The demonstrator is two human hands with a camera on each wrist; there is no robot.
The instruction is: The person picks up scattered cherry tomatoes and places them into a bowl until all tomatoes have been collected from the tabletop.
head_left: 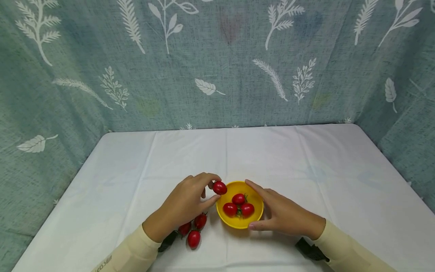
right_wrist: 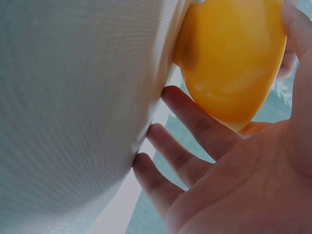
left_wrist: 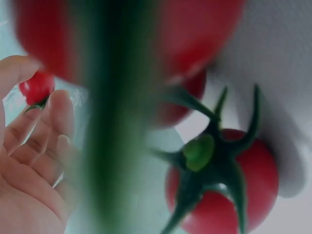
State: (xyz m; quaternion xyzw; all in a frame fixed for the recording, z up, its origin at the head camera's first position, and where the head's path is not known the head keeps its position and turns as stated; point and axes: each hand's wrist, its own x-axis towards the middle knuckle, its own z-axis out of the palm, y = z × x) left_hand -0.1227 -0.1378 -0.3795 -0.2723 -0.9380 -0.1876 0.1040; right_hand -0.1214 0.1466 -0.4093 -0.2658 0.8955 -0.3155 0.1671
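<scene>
In the head view, my left hand (head_left: pixel 185 202) pinches a cherry tomato (head_left: pixel 219 187) between thumb and fingertips at the left rim of a yellow bowl (head_left: pixel 222 217). That tomato (left_wrist: pixel 38 87) also appears in the left wrist view, green stem end down. Inside the bowl lie three red tomatoes (head_left: pixel 247 210). My right hand (head_left: pixel 283 213) holds the bowl from the right, thumb on the near rim and index finger on the far rim. Its other fingers (right_wrist: pixel 180 156) rest on the cloth in the right wrist view.
Three more tomatoes (head_left: pixel 194 239) lie on the white tablecloth (head_left: pixel 272 158) beneath and beside the left wrist. One tomato (left_wrist: pixel 243 175) with a green calyx fills much of the left wrist view. A green leaf-patterned curtain (head_left: pixel 231 68) stands behind the table.
</scene>
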